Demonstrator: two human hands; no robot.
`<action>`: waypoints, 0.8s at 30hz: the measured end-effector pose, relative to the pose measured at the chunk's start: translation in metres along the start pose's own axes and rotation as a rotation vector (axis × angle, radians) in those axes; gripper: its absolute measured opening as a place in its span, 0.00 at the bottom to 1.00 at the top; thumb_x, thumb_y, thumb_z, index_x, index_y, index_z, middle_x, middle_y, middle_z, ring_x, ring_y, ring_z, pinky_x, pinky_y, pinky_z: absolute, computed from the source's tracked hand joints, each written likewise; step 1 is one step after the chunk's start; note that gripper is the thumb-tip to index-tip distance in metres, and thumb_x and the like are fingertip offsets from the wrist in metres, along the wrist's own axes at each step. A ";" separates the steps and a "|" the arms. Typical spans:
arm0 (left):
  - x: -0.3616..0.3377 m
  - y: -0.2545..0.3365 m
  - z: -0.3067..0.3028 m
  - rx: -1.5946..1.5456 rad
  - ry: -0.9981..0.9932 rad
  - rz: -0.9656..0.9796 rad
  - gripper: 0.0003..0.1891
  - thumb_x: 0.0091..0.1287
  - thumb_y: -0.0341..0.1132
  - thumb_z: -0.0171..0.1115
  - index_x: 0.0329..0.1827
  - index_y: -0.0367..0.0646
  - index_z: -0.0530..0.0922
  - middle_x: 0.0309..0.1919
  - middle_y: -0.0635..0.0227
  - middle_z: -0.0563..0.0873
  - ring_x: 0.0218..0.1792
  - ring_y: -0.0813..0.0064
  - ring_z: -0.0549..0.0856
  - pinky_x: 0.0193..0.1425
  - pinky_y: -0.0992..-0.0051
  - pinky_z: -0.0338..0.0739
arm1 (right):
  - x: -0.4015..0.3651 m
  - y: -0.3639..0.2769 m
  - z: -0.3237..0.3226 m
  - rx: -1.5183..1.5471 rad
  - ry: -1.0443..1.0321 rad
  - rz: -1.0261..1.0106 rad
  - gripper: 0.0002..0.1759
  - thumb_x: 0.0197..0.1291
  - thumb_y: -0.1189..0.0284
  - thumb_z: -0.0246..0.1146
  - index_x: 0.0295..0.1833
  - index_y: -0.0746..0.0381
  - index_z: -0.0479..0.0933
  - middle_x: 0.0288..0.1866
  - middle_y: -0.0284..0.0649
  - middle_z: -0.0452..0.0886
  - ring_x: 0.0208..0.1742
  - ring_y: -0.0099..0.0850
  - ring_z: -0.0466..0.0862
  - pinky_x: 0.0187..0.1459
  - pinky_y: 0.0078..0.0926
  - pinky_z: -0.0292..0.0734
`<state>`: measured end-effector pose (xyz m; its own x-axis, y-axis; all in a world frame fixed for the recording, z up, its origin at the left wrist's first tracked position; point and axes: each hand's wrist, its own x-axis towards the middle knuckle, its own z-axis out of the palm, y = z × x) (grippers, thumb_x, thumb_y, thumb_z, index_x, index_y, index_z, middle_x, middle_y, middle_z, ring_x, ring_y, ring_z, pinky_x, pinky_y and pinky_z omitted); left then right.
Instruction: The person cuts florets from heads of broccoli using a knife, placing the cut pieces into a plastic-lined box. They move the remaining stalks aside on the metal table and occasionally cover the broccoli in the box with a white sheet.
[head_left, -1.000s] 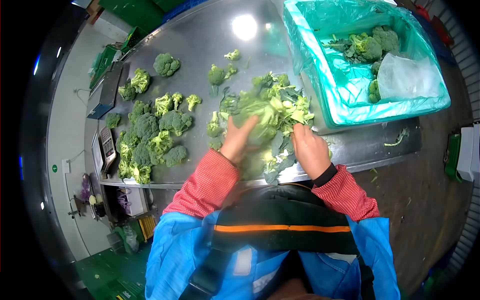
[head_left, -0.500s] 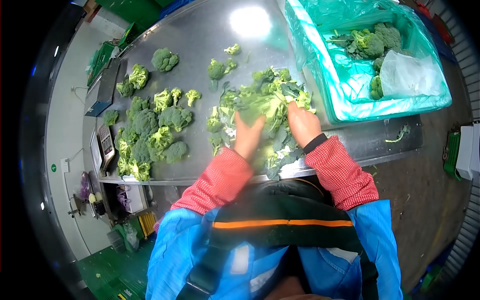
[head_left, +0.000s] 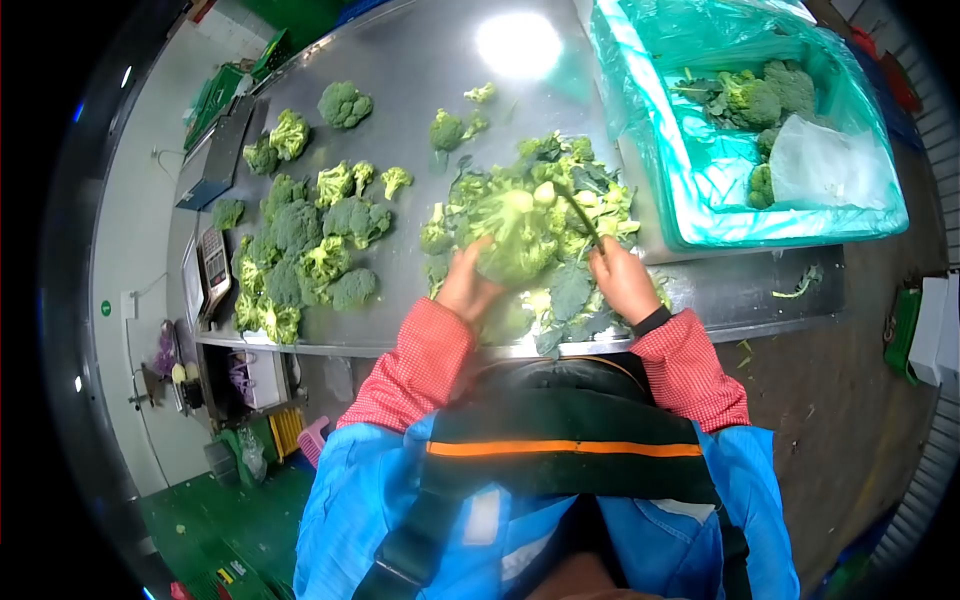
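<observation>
Shiny steel surface point(head_left: 420, 60), w/ teal plastic-lined crate point(head_left: 700, 200) at its right edge and a heap of green leaf trimmings point(head_left: 575, 300) by the front edge. Round green broccoli head point(head_left: 515, 240) was down in the heap half a sec ago and is now lifted clear, stalk up. Left hand point(head_left: 465, 285) grips it from below. Right hand point(head_left: 622, 280) is clenched on a thin dark blade-like thing point(head_left: 578, 212), prob. a knife.

L hand point(head_left: 468, 285) grips a broccoli head point(head_left: 515, 235) from below, cut stem up, over a heap of leaf trimmings point(head_left: 572, 300) at the near edge of the steel table point(head_left: 400, 60). R hand point(head_left: 622, 280) just beside it, closed on a thin dark knife point(head_left: 580, 215), blade angled onto the head. Loose florets point(head_left: 300, 250) piled to the left, scale point(head_left: 215, 275) at left edge. Far right: green-lined crate point(head_left: 780, 232) w/ more broccoli and a clear bag point(head_left: 825, 150)
</observation>
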<state>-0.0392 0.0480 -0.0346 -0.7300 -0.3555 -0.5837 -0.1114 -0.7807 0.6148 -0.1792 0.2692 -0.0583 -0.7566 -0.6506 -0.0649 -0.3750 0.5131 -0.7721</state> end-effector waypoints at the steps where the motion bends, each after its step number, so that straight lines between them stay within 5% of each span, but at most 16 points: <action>1: -0.004 0.008 0.002 0.073 -0.011 0.025 0.27 0.72 0.42 0.62 0.70 0.38 0.68 0.62 0.55 0.81 0.61 0.57 0.83 0.63 0.47 0.81 | 0.001 -0.016 -0.014 0.061 -0.005 0.029 0.11 0.70 0.65 0.57 0.44 0.63 0.72 0.30 0.57 0.83 0.34 0.58 0.83 0.36 0.54 0.76; 5: -0.027 0.039 0.034 0.412 -0.069 0.224 0.29 0.63 0.36 0.70 0.66 0.40 0.71 0.58 0.60 0.80 0.56 0.64 0.83 0.64 0.58 0.77 | 0.004 -0.064 -0.045 0.267 0.160 -0.127 0.11 0.65 0.66 0.65 0.45 0.61 0.76 0.37 0.46 0.84 0.31 0.50 0.84 0.33 0.45 0.77; 8: -0.037 0.045 0.045 0.839 -0.040 0.416 0.33 0.60 0.33 0.73 0.68 0.38 0.70 0.59 0.61 0.80 0.57 0.70 0.82 0.64 0.71 0.75 | 0.007 -0.100 -0.054 -0.036 0.322 -0.486 0.11 0.62 0.66 0.69 0.43 0.59 0.77 0.41 0.41 0.81 0.29 0.43 0.84 0.30 0.38 0.79; 12: -0.040 0.033 0.045 1.037 -0.078 0.656 0.39 0.58 0.32 0.74 0.73 0.38 0.66 0.62 0.60 0.78 0.65 0.68 0.75 0.71 0.68 0.68 | 0.012 -0.100 -0.040 -0.083 0.270 -0.528 0.09 0.61 0.71 0.69 0.39 0.62 0.76 0.39 0.41 0.79 0.28 0.41 0.82 0.29 0.36 0.77; 15: -0.053 0.036 0.052 0.930 -0.081 0.674 0.41 0.58 0.30 0.74 0.74 0.38 0.64 0.63 0.59 0.77 0.66 0.67 0.75 0.72 0.69 0.68 | 0.012 -0.105 -0.027 0.325 0.437 -0.403 0.07 0.63 0.70 0.67 0.38 0.60 0.76 0.35 0.39 0.79 0.25 0.33 0.81 0.24 0.30 0.74; 16: -0.055 0.037 0.052 0.970 -0.079 0.713 0.39 0.61 0.31 0.71 0.75 0.37 0.63 0.63 0.58 0.77 0.64 0.66 0.77 0.70 0.69 0.71 | 0.012 -0.104 -0.033 0.693 0.285 -0.076 0.08 0.68 0.68 0.64 0.40 0.60 0.75 0.27 0.33 0.74 0.20 0.25 0.75 0.20 0.25 0.68; 17: -0.055 0.038 0.046 0.750 -0.104 0.551 0.37 0.62 0.33 0.71 0.74 0.38 0.64 0.64 0.59 0.77 0.64 0.66 0.77 0.69 0.67 0.72 | 0.012 -0.106 -0.041 1.068 0.245 0.294 0.09 0.73 0.66 0.61 0.42 0.60 0.73 0.19 0.27 0.70 0.15 0.18 0.69 0.16 0.20 0.62; 19: -0.049 0.044 0.027 0.312 -0.155 0.231 0.35 0.63 0.36 0.70 0.73 0.40 0.66 0.65 0.61 0.78 0.65 0.66 0.78 0.68 0.64 0.75 | 0.022 -0.077 -0.044 1.077 0.241 0.181 0.09 0.74 0.65 0.60 0.42 0.58 0.72 0.16 0.24 0.66 0.11 0.16 0.62 0.14 0.19 0.56; 20: -0.048 0.046 0.018 0.269 -0.161 0.165 0.34 0.67 0.43 0.67 0.73 0.40 0.66 0.64 0.60 0.79 0.62 0.63 0.81 0.64 0.60 0.80 | 0.021 -0.063 -0.047 0.888 0.068 0.236 0.11 0.70 0.65 0.64 0.50 0.60 0.75 0.20 0.30 0.73 0.16 0.21 0.71 0.19 0.22 0.67; 23: -0.051 0.062 0.002 0.172 -0.121 -0.113 0.31 0.72 0.49 0.60 0.73 0.43 0.67 0.63 0.58 0.80 0.59 0.61 0.85 0.60 0.54 0.84 | 0.010 -0.054 -0.024 0.375 0.096 -0.126 0.24 0.65 0.64 0.69 0.63 0.60 0.74 0.29 0.37 0.82 0.26 0.27 0.80 0.31 0.27 0.77; 24: -0.055 0.069 0.006 0.257 -0.131 -0.148 0.32 0.73 0.52 0.58 0.76 0.47 0.65 0.68 0.61 0.77 0.65 0.60 0.80 0.63 0.51 0.80 | 0.005 -0.070 -0.035 0.383 -0.048 0.026 0.34 0.59 0.63 0.72 0.69 0.60 0.71 0.40 0.42 0.85 0.36 0.32 0.84 0.42 0.31 0.79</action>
<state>-0.0108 0.0169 0.0439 -0.7721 -0.1657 -0.6135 -0.3771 -0.6576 0.6522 -0.1759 0.2496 0.0174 -0.7339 -0.6702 -0.1104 -0.1219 0.2898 -0.9493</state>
